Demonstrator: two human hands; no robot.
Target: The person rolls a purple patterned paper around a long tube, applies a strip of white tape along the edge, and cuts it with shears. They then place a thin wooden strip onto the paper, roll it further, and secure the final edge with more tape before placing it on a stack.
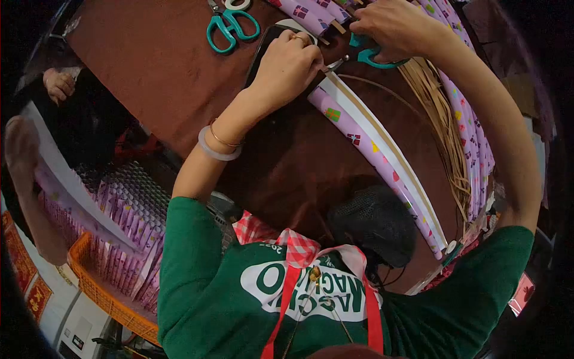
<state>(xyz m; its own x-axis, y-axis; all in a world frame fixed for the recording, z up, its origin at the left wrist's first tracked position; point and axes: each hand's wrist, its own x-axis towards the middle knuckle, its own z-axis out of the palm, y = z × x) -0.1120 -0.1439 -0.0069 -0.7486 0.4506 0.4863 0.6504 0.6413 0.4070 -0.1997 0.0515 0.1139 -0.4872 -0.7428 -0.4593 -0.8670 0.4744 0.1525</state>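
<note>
My right hand (391, 33) is closed around teal-handled scissors (376, 58), whose metal blades point toward my left fingertips. My left hand (290, 64) is closed, its fingers pinching the upper end of a narrow tan strip (388, 146). That strip runs along the white edge of a purple patterned paper roll (365, 149), which slants down to the right. A dark flat object lies beneath my left hand, with part of a white round thing (294, 24) showing behind the knuckles. Whether the blades touch the strip is hard to make out.
Another pair of teal scissors (230, 30) lies on the brown cloth (149, 66). Tan strips (445, 131) and more patterned rolls (472, 137) are at the right. At left, a co-worker's hand (24, 143) is by a pale sheet, above an orange basket (113, 299) of rolls.
</note>
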